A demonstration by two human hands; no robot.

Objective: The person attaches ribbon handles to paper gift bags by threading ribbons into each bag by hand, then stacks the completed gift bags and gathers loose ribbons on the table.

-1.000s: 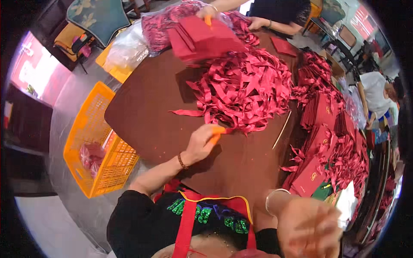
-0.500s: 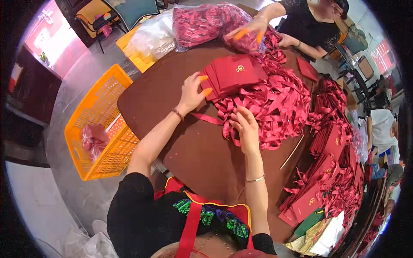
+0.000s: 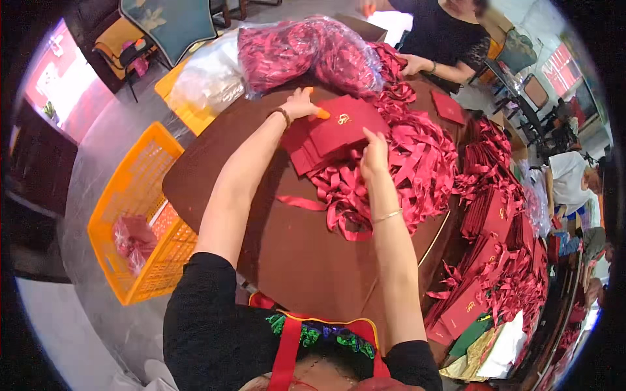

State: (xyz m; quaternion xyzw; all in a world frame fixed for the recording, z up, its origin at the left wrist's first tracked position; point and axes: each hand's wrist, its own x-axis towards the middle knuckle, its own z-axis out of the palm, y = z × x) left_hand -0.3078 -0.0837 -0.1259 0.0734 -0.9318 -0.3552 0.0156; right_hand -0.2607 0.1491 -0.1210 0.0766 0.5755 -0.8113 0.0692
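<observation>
A stack of flat red gift bags (image 3: 326,140), the top one with a gold emblem, lies fanned out on the far part of the brown table. At its far left edge my left hand (image 3: 302,105) grips the top bag, an orange cover on the thumb that presses its face. My right hand (image 3: 375,155) is closed on the right edge of the same bag, fingertips partly hidden. Heaped red ribbons (image 3: 420,163) spread out beside and under the stack. One loose ribbon end (image 3: 300,202) trails left over the table.
Plastic sacks of red ribbon (image 3: 280,55) line the far edge. More red bags with ribbons (image 3: 482,260) fill the right side, near a thin stick (image 3: 433,240). A yellow crate (image 3: 134,241) stands on the floor at left. Across the table, another person (image 3: 443,42) works.
Both my hands have moved forward onto the bag stack. My right hand has gone from hovering over the ribbons to the top bag's edge. The other person's orange-tipped hand has drawn back.
</observation>
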